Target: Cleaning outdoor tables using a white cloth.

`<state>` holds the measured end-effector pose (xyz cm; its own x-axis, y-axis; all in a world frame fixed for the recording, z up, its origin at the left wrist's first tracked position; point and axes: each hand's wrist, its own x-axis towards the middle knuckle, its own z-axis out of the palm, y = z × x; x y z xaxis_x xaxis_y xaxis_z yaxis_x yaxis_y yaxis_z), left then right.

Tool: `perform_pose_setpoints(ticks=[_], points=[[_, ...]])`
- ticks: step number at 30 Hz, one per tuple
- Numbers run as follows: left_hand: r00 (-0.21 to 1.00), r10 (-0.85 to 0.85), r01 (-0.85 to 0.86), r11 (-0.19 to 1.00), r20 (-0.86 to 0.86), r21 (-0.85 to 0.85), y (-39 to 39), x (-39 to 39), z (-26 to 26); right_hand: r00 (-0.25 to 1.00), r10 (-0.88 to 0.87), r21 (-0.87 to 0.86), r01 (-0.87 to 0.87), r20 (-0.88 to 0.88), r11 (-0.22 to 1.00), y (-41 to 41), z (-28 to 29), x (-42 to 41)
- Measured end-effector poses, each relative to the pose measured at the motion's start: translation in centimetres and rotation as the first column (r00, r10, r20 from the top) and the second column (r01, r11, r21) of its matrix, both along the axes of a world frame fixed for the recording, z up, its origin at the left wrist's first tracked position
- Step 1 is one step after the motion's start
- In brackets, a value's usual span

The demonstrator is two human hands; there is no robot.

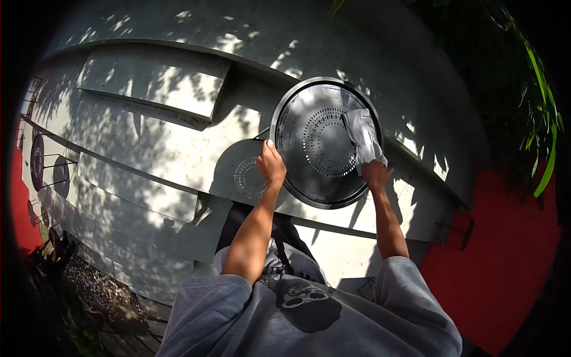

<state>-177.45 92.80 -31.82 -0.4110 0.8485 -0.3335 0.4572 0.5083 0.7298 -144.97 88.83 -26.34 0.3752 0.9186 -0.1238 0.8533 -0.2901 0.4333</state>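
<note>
A round black table (294,134) with a perforated ring pattern and a raised rim stands before me, its top looking wet in patches. On the table's left rim rests my left hand (271,165), fingers curled at the edge; how firmly it grips is hard to see. My right hand (377,174) is closed around a crumpled light grey cloth (363,131). The cloth lies over the right part of the top and covers some of the holes. Most of the table's legs are hidden below.
Pale concrete steps (156,129) with a raised block (156,80) run to the left, dappled with shade. Far left stands another round table (38,161). A dark round-topped piece of furniture (466,234) is at the right, by a red surface (495,259). Green leaves (544,174) hang at the right edge.
</note>
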Motion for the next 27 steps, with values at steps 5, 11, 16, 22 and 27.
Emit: perform_pose_setpoints(ticks=[5,11,16,22,27], points=[[1.0,-0.014,0.013,0.996,0.011,0.087,0.7,1.7,-0.1,0.987,0.071,0.057,-0.063,-0.147,0.996,-7.9,-1.1,-6.1],[1.0,-0.008,0.008,0.993,-0.001,0.117,0.5,0.1,-1.1,0.978,0.056,-0.085,-0.074,-0.199,0.994,-8.3,2.4,-17.6],[0.998,-0.048,0.045,0.997,0.04,0.063,0.5,0.6,-0.9,0.907,0.15,0.208,-0.072,-0.393,0.976,-10.7,2.4,-14.0],[0.992,-0.089,0.083,0.994,0.09,0.067,0.8,0.0,-2.0,0.899,0.191,0.167,-0.134,-0.394,0.977,-10.7,1.8,-13.2],[0.98,-0.068,0.035,0.984,0.188,0.177,1.5,0.1,-4.4,0.746,0.037,0.093,0.034,-0.665,0.995,-10.2,0.1,-17.1]])
